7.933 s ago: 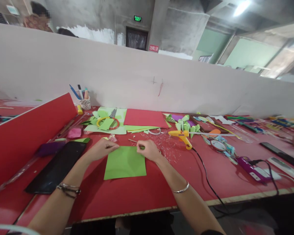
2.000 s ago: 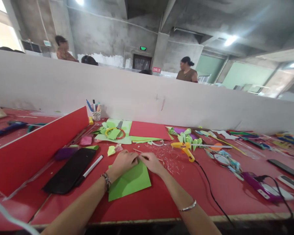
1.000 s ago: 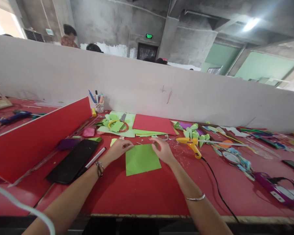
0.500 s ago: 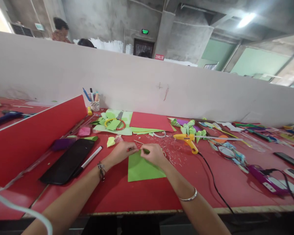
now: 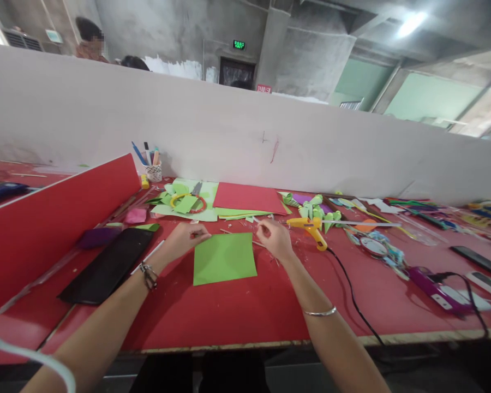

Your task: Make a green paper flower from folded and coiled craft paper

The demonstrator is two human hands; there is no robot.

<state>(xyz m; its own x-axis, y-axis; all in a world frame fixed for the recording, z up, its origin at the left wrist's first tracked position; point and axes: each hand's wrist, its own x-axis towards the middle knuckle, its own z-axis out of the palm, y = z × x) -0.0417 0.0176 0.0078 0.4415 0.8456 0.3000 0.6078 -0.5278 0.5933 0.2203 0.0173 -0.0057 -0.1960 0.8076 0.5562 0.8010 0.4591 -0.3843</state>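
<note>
At the left a black flat thing point(image 5: 108, 267) lies on the red table point(image 5: 229, 322), slanting away and to the right, with a white pen point(image 5: 148, 256) beside it, partly behind the forearm. The left hand point(image 5: 184, 240) is at the far left corner of a green paper sheet point(image 5: 225, 261), its fingers curled narrowly toward the thumb; whether the tips meet or grip the paper, I cannot tell. The sheet lies before the person, its seemingly longer axis running left to right, the right end slightly farther away. The right hand point(image 5: 276, 239), fingers likewise drawn in close, is just beside the far right corner; its grip is unclear. Beyond that lies a yellow glue gun point(image 5: 310, 225), nozzle pointing left.
</note>
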